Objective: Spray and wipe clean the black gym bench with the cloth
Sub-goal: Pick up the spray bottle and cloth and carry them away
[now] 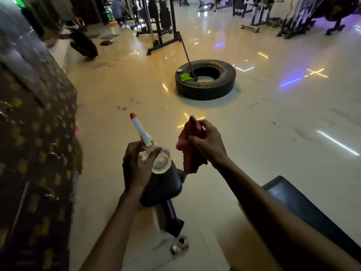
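Note:
My left hand (136,167) grips a clear spray bottle (161,159) by its neck; the white nozzle with a red tip (139,129) points up and to the left. My right hand (209,142) pinches a dark red cloth (190,145), which hangs bunched below the fingers. Both hands hover above a black padded roller (164,187) on the bench's black frame post (172,216). The black gym bench pad (300,208) runs along the lower right, partly hidden under my right forearm.
A large black tyre (205,80) lies on the glossy tiled floor ahead, with a green cloth (185,77) and a long-handled hammer (187,57) on it. A patterned dark wall (33,143) lines the left. Gym machines (158,22) stand at the back. A metal bolt foot (180,244) sits on the floor.

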`<act>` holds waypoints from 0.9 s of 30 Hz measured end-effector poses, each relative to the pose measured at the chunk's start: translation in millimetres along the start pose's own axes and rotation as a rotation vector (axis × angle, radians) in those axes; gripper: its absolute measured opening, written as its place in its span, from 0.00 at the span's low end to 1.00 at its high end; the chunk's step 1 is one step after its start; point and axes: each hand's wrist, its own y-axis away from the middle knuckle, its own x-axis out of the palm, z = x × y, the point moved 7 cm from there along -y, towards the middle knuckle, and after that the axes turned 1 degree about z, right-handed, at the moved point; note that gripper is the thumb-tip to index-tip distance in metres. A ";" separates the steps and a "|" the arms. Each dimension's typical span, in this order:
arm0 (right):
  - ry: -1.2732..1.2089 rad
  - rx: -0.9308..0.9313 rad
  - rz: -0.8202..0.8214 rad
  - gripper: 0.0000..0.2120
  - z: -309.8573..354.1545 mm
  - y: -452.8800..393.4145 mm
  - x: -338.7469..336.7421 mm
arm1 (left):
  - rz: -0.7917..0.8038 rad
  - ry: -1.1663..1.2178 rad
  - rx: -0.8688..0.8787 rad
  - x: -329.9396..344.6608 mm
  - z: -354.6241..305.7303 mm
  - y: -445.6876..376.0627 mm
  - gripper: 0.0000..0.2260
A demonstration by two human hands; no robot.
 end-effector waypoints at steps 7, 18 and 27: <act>0.065 0.069 0.132 0.21 -46.6 -53.1 108.6 | -0.054 0.034 -0.230 -9.6 97.8 -37.2 0.18; 0.094 0.371 0.323 0.19 -233.8 -158.1 261.4 | -0.030 -0.038 -0.516 77.7 297.1 -107.5 0.14; 0.084 0.492 0.437 0.13 -378.5 -195.6 384.3 | -0.031 -0.063 -0.618 152.9 457.9 -115.7 0.12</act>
